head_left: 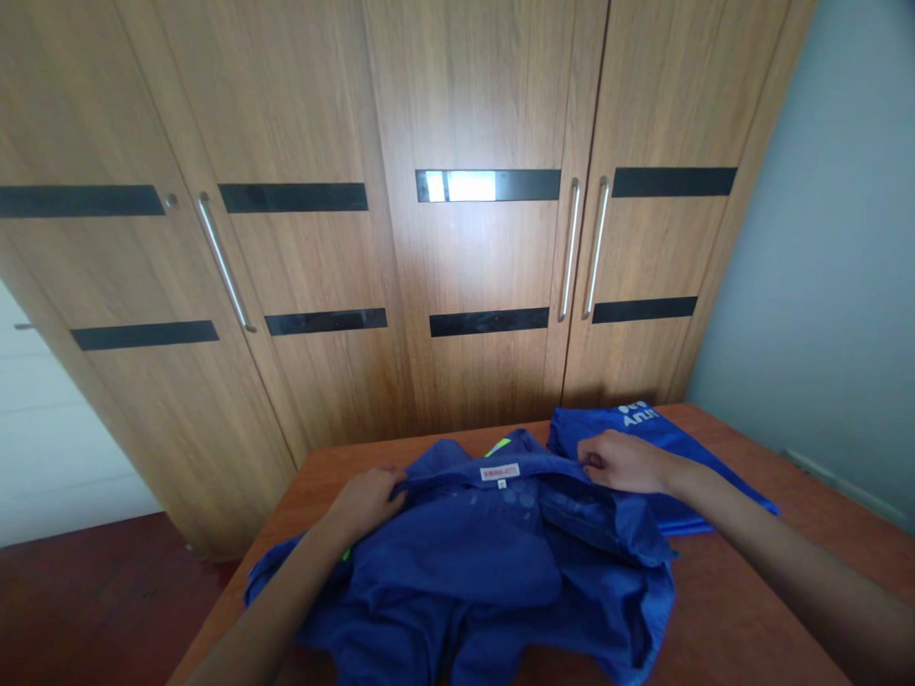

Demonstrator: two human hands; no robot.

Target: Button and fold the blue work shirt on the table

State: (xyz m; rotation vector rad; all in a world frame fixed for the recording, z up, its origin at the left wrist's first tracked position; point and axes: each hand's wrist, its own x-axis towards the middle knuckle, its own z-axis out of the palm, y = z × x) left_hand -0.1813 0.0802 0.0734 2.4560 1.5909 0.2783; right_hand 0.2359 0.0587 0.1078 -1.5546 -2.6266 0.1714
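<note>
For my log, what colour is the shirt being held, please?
Blue shirt, white neck label; head view shows it best.

Two hands (367,501) (625,462), two blue garments (472,553) (682,437), one table (737,613), four wardrobe doors (478,82), three bar handles (226,261).

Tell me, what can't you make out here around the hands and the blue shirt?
All in the head view:
- Label at the collar of the blue shirt: too small to read.
- White print on the folded blue garment: blurred and only partly readable.
- Shirt's lower part: cut off by the bottom edge.
- Fingertips of the left hand and right hand: tucked into collar fabric.
</note>
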